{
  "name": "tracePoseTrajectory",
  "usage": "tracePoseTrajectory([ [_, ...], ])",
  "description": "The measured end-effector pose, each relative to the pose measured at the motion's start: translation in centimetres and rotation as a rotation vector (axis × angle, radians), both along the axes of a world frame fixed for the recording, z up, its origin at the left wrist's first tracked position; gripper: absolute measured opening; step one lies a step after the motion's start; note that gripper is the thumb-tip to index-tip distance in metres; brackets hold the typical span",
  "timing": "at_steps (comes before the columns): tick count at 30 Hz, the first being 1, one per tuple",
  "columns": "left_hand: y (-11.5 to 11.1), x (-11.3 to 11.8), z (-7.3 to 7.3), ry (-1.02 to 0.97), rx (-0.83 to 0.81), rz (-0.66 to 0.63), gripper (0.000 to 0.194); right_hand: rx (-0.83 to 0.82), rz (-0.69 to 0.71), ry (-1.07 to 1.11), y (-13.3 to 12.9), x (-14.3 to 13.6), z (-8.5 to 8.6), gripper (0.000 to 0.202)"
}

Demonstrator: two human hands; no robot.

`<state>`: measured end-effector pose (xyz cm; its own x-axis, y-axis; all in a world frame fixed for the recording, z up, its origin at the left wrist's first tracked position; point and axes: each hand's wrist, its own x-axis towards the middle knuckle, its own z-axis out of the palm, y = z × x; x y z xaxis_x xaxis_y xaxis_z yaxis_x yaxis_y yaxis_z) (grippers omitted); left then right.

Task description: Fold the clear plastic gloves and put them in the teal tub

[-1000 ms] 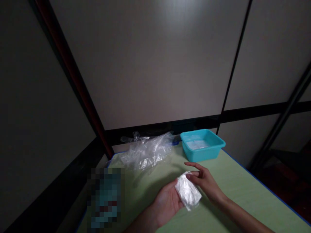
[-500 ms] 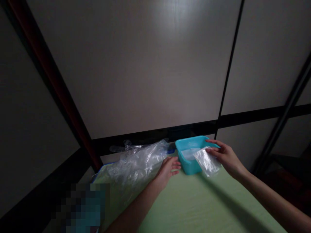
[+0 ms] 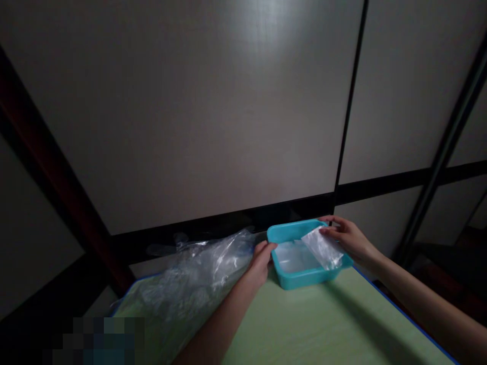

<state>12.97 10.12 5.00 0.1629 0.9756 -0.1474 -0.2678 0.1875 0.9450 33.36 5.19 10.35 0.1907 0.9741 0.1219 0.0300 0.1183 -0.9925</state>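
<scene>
My right hand (image 3: 348, 238) holds a small folded clear plastic bag (image 3: 322, 248) over the right side of a turquoise plastic tub (image 3: 294, 279). The bag hangs down into the tub's opening. Pale folded plastic lies on the tub's bottom. My left hand (image 3: 261, 259) reaches to the tub's left wall, fingers touching its rim, next to a big heap of crumpled clear plastic (image 3: 190, 289). I cannot see anything held in the left hand.
The tub and the heap rest on a green table (image 3: 323, 324) with a blue edge. Grey wall panels with dark frames stand right behind it. A blurred patch sits at the bottom left corner.
My right hand carried the folded bag from the table's middle up to the tub and now over it. My left hand let go of the bag and moved to the tub's left rim.
</scene>
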Motion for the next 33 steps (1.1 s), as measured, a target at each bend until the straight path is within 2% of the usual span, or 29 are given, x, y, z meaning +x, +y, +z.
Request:
tracePoseTrajectory([
  [7,-3.8,-4.0,2.0,-0.028,0.085,-0.071,0.018,-0.008,0.155,-0.057,-1.8,-0.4,2.5,0.039],
  [12,-7.6,-6.7,2.3,-0.033,0.061,-0.058,0.018,-0.056,0.359,-0.221,-3.6,-2.9,3.3,0.033],
  [18,-10.8,-7.4,1.7,-0.029,0.036,-0.039,0.019,0.006,0.704,-0.574,-4.9,-8.6,2.2,0.016],
  [22,-11.7,-7.3,1.3,-0.060,0.041,-0.056,0.017,0.083,0.823,-0.714,-5.3,-11.1,0.5,0.017],
  [26,-11.8,-7.3,0.9,-0.092,0.025,-0.054,0.015,0.071,0.865,-0.710,-5.5,-11.3,-0.5,0.027],
  [33,-11.7,-7.3,0.8,-0.100,0.042,-0.062,0.010,0.094,0.792,-0.712,-5.3,-11.3,-0.8,0.034],
])
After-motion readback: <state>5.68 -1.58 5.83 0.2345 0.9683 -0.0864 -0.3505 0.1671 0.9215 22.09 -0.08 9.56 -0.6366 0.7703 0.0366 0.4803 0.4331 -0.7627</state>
